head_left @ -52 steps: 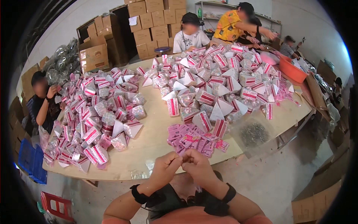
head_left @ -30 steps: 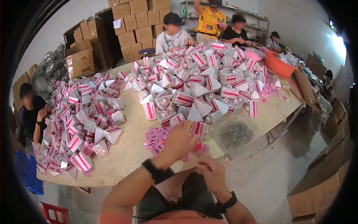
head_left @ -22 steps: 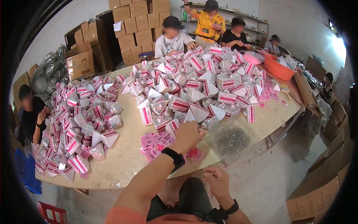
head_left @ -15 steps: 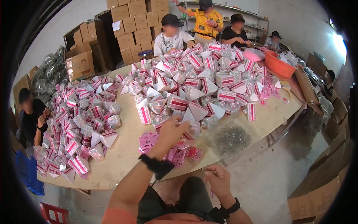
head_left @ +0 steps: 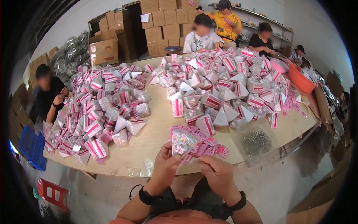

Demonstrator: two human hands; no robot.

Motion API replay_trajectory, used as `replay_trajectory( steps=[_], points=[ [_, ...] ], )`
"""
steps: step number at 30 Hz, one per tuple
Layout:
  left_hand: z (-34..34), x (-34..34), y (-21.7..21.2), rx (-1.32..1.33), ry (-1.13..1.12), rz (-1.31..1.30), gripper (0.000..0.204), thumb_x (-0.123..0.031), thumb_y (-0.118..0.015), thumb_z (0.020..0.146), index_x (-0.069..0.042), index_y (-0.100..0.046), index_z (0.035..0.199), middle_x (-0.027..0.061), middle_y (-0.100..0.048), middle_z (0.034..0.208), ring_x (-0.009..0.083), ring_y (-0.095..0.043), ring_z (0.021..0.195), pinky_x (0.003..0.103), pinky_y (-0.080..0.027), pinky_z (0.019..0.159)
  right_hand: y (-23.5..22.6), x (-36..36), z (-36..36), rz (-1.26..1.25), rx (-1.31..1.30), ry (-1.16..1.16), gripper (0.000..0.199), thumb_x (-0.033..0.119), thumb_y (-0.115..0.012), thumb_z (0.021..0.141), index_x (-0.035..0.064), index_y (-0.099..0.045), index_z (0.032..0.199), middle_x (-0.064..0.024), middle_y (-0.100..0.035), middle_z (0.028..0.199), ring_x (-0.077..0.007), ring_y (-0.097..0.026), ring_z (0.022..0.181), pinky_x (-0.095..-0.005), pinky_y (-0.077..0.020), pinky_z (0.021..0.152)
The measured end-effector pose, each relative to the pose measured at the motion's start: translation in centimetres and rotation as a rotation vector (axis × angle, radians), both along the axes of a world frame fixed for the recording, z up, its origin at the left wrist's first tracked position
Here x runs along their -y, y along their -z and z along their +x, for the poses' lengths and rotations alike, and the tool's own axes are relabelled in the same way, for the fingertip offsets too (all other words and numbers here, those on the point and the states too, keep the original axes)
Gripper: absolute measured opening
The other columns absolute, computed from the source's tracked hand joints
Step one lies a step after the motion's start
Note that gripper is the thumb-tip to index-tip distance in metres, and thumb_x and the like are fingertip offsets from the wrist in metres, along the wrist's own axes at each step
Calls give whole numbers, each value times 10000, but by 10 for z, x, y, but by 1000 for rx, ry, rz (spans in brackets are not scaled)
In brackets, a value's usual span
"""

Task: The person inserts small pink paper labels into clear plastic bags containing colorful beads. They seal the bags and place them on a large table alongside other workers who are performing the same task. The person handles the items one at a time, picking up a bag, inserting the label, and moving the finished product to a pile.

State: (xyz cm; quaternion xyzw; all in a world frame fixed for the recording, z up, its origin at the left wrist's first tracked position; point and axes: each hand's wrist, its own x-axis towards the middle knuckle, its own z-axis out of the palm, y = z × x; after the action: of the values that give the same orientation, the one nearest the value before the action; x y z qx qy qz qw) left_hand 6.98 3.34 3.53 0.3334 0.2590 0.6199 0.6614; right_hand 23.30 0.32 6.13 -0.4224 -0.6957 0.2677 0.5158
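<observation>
My left hand (head_left: 164, 170) pinches a wedge-shaped pack (head_left: 184, 141) by its lower left side, its face full of glittery, many-coloured bits. Close beside it, my right hand (head_left: 219, 175) has thumb and forefinger pressed together near the pack's lower tip. Whatever lies between those fingertips is too small to make out. Behind the held pack lie small flat pink packets (head_left: 223, 151) in a loose heap. To the right, a clear plastic bag (head_left: 256, 142) of tiny dark metallic pieces rests at the table edge.
Piles of similar wedge packs (head_left: 223, 87) cover the wooden table (head_left: 156, 128) behind and to the left (head_left: 108, 104). An orange basin (head_left: 302, 80) stands at the far right. Several people work around the table. Stacked cartons (head_left: 164, 18) stand behind; a red stool (head_left: 53, 196) is at lower left.
My left hand has drawn back from the pile with a wedge pack in it. My right hand has risen to meet it. The view has shifted, so the table appears farther right.
</observation>
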Motion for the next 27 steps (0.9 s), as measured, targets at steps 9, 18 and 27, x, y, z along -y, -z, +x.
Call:
replay_trajectory(
  steps=[9, 18, 27],
  points=[
    [-22, 16, 0, -105, -259, 173, 563, -2, -661, 705, -1, -347, 1173, 82, -476, 1098, 148, -476, 1007, 285, -377, 903, -22, -4, -43, 102, 74, -103, 151, 50, -553, 791, -3, -569, 932, -168, -591, 819, -316, -589, 748, -349, -464, 644],
    [-20, 24, -3, -173, -366, 225, 596, 33, -653, 701, -3, -313, 1189, 100, -455, 1109, 155, -476, 1018, 294, -388, 902, -20, -3, -51, 168, 121, -69, 133, 38, -549, 786, -5, -566, 910, -158, -587, 781, -317, -581, 708, -361, -459, 609],
    [-16, 25, -3, -271, -426, 280, 619, 36, -652, 689, -4, -301, 1197, 106, -419, 1127, 169, -452, 1044, 303, -378, 911, -20, -2, -48, 173, 150, -33, 115, 43, -546, 784, -1, -566, 889, -151, -587, 775, -314, -585, 714, -368, -463, 608]
  ],
)
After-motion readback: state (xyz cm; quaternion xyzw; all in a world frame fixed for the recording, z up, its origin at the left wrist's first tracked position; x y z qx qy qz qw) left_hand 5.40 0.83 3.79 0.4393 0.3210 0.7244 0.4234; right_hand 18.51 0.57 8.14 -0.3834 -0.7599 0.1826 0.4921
